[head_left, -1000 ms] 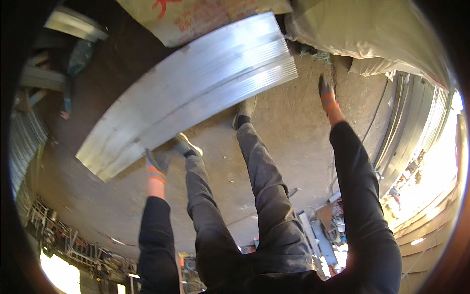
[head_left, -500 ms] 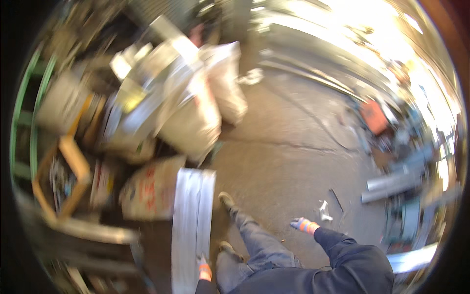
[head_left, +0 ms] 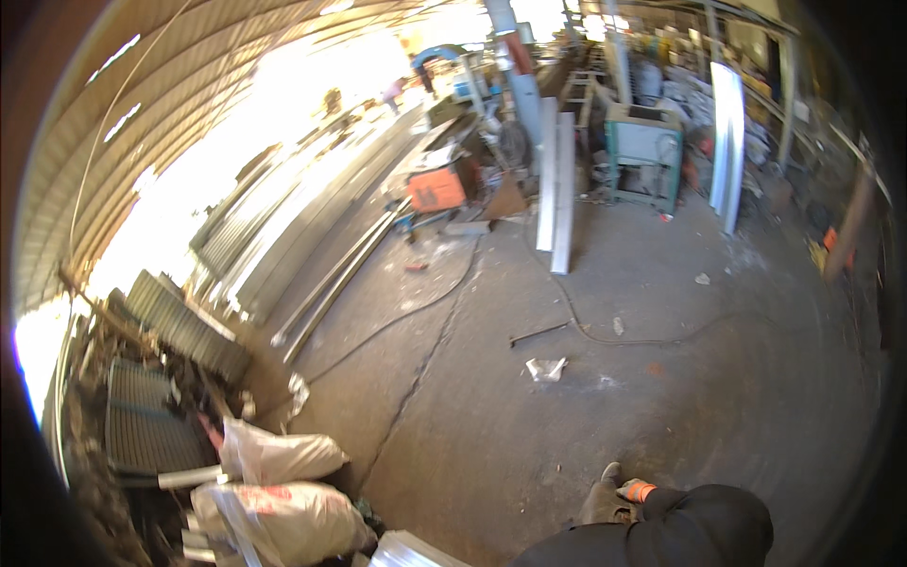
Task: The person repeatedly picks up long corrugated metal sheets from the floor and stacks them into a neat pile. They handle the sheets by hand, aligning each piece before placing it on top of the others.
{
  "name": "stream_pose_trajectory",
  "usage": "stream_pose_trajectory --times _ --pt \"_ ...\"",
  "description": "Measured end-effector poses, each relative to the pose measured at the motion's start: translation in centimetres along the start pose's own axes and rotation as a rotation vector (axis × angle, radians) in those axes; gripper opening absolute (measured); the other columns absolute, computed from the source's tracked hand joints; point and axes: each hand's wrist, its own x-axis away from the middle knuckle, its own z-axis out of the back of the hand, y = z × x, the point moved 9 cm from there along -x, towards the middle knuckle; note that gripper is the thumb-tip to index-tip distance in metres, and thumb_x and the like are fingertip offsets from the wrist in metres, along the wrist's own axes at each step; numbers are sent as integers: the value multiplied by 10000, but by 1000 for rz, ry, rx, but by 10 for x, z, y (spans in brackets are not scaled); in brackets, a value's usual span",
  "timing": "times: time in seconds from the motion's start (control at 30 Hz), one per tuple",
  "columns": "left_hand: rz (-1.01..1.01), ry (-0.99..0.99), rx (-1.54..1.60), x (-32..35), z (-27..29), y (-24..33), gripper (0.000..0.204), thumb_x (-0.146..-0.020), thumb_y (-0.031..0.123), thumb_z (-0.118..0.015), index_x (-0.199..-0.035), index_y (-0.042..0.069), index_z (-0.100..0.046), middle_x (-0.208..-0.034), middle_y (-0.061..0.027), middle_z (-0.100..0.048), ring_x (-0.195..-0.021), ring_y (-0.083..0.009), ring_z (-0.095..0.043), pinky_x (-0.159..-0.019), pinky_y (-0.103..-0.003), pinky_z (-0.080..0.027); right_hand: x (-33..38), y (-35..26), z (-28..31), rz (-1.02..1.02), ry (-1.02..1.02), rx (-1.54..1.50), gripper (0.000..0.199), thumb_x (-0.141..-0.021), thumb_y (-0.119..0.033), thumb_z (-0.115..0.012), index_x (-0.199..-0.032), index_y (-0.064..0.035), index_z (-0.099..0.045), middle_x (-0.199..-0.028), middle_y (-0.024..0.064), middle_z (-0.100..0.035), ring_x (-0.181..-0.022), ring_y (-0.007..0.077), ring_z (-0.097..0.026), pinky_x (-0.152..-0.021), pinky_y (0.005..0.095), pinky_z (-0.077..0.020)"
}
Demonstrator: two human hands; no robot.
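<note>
My right hand point(head_left: 633, 490), in a grey glove with an orange cuff, hangs low beside my trouser leg point(head_left: 602, 503) and shoe point(head_left: 612, 472). Its fingers are too small and blurred to read, and nothing can be made out in it. A silvery sheet-metal channel point(head_left: 411, 551) pokes in at the bottom edge, left of my body. My left hand is outside the picture.
Filled sacks point(head_left: 283, 524) stand at lower left. A cable point(head_left: 590, 337), a rod point(head_left: 540, 334) and a white scrap point(head_left: 546, 369) lie on the concrete floor. Long metal channels point(head_left: 564, 194) lean ahead, beside a green-framed machine point(head_left: 645, 151). An orange box point(head_left: 437, 189) stands farther left.
My view has swung to the right and up, so the sacks sit lower left. My left hand, earlier at the metal channel, has left the picture. My right hand is now closer to my leg.
</note>
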Motion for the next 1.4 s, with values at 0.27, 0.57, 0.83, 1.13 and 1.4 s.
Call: stream_pose_trajectory --times 0.27,0.57,0.83,1.13,1.4 --pt "-78 -384 -391 36 -313 224 738 -1037 418 -784 -1636 119 -473 -1139 -24 -767 -876 -243 -701 -714 -470 -559 -2 248 135 -120 245 -259 516 -1149 -446 -530 -1562 -157 -642 -1668 123 -577 -1515 359 -556 -1248 509 -455" --pt "-388 -552 -965 49 -575 433 663 -1041 609 -696 -1439 82 -753 -1353 -140 -799 -1227 -255 -746 -1005 -412 -595 -5 504 314 -442 792 -1432 361 -1025 -351 -755 -1254 -75 -804 -1269 137 -818 -1191 328 -771 -1057 446 -599" --pt "-501 -573 -1271 -55 -821 704 551 -1033 675 -643 -1140 178 -857 -1123 -173 -834 -1093 -383 -769 -962 -498 -583 22 523 409 -266 653 -358 303 -1145 -246 -529 -1243 -90 -769 -1187 103 -764 -1041 267 -718 -947 478 -565" --pt "-1344 -770 -1017 62 -1248 1140 720 -1043 514 -739 -1460 -70 -671 -1439 -316 -713 -1371 -413 -684 -1144 -450 -536 -81 617 597 -363 602 -834 343 -1115 -304 -583 -1387 -154 -729 -1410 159 -709 -1279 334 -672 -1089 495 -537" --pt "-949 -777 -874 28 -1394 1292 736 -1062 493 -742 -1556 -34 -606 -1509 -261 -693 -1386 -345 -679 -1154 -410 -529 -241 695 849 33 897 -5 460 -1139 -403 -531 -1510 -198 -710 -1424 230 -735 -1281 385 -730 -1053 534 -579"
